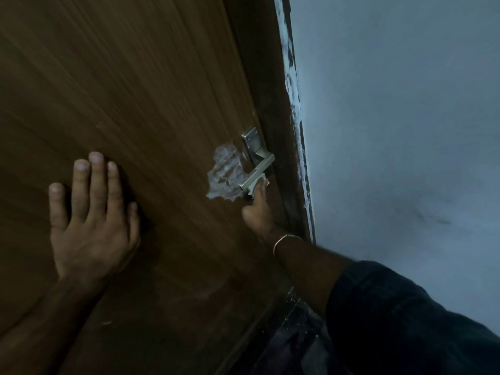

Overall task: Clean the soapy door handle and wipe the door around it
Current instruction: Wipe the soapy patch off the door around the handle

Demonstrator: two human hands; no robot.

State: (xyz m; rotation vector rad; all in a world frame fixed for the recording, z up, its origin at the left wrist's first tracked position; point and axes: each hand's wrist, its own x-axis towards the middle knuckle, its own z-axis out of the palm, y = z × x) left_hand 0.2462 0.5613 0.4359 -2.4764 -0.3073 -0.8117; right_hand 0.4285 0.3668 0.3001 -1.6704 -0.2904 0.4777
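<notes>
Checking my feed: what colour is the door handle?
Silver-grey brushed metal door handle, clearest in the head view.

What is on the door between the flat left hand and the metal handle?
Mostly bare wood of the door; only beside the handle sits a white soap patch. Left hand lies apart. Head view.

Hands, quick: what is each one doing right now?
Left hand: open, fingers straight, pressed flat on the brown wooden door.
Right hand: holds a pale crumpled cloth against the silver metal lever handle.

1 door (135,90), 1 handle (257,171), 1 cloth (224,174), 2 hands, 1 bangle (284,239)
</notes>
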